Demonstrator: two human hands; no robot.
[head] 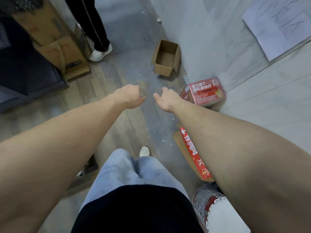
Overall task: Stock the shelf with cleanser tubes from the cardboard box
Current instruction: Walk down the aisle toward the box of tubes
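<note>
Your cardboard box (166,58): small, brown, plain. Sits upright on grey floor, close beside grey wall panel at its right. Top open, flaps splayed outward. Interior visible to bare bottom. Lies ahead of you, well apart from your outstretched arms.

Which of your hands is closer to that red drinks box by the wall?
Right. The right hand hangs just beside the red drinks box, nearly level with it. The left hand is farther over, beyond the right hand.
</note>
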